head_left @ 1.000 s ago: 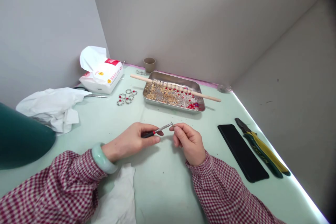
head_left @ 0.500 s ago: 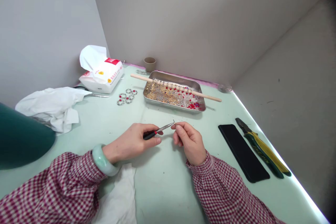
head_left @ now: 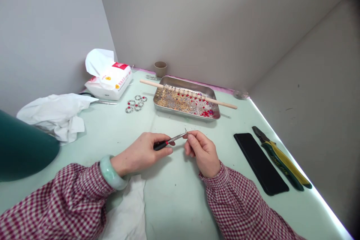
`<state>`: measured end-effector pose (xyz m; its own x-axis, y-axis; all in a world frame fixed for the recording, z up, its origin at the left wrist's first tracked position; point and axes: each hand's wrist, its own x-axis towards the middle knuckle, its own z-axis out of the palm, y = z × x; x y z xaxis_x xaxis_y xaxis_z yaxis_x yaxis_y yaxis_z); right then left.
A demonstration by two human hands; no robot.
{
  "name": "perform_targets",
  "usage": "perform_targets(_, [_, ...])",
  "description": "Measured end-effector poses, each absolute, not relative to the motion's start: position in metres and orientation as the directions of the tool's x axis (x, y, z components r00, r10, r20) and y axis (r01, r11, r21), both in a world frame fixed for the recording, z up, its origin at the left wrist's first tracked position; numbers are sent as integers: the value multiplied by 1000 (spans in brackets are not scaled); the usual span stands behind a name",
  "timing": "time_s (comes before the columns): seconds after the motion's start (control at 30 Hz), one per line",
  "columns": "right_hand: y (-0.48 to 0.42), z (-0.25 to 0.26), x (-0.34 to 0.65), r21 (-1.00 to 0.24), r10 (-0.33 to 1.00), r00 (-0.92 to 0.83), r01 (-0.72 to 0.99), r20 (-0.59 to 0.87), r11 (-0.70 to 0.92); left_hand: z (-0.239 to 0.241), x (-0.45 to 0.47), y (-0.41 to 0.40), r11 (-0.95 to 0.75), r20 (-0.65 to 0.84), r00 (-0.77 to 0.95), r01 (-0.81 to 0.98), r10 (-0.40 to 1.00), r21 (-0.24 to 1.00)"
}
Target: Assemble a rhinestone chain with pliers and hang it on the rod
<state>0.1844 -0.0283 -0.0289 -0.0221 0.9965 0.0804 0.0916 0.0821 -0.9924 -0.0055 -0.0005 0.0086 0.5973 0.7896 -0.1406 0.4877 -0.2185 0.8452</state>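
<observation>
My left hand (head_left: 146, 152) is closed around the black handle of slim needle-nose pliers (head_left: 171, 140), whose metal jaws point right. The tips of the jaws meet a tiny piece of metal wire (head_left: 186, 131) at the fingertips of my right hand (head_left: 203, 152). Thumb and forefinger of that hand pinch the wire; most of it is hidden by the fingers. Beyond the hands, a metal tray (head_left: 185, 114) holds gold, clear and red beads. Across the tray lies a wooden dowel (head_left: 225, 104) with small wire rings around it. Several finished-looking rings with red beads (head_left: 137, 104) lie to the left.
A black flat case (head_left: 260, 165) and green-yellow cutting pliers (head_left: 281, 159) lie at right. At left are a tissue pack (head_left: 111, 82), crumpled white cloth (head_left: 56, 114), scissors-like metal tips (head_left: 105, 102) and a dark green cylinder (head_left: 25, 148). A small cup (head_left: 160, 69) stands behind.
The plier tips have shifted very slightly at the wire, and the wire's angle looks a little different. Both hands otherwise stay in place.
</observation>
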Motion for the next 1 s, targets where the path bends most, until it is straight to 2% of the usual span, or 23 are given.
perform_targets(0.2, [-28,-32,186,-999,997,-57,17,43,44,7,-7,0,-158,-163,611,437,775,885])
perform_targets(0.47, [-27,-28,183,-943,983,-157,-300,-98,-142,8,-10,2,-115,-170,648,373,743,921])
perform_targets(0.63, [-27,-24,179,-864,954,-276,-444,-118,-236,8,-10,4,-124,-170,657,376,734,918])
perform_targets(0.73, [-27,-24,179,-858,948,-295,-448,-123,-251,9,-11,4,-122,-166,658,370,735,921])
perform_targets(0.87, [-28,-26,177,-891,976,-189,-418,-108,-179,8,-10,3,-112,-161,651,358,742,927])
perform_targets(1.0, [-29,-30,180,-964,996,-71,-256,-60,-76,7,-8,1,-158,-131,630,381,765,911])
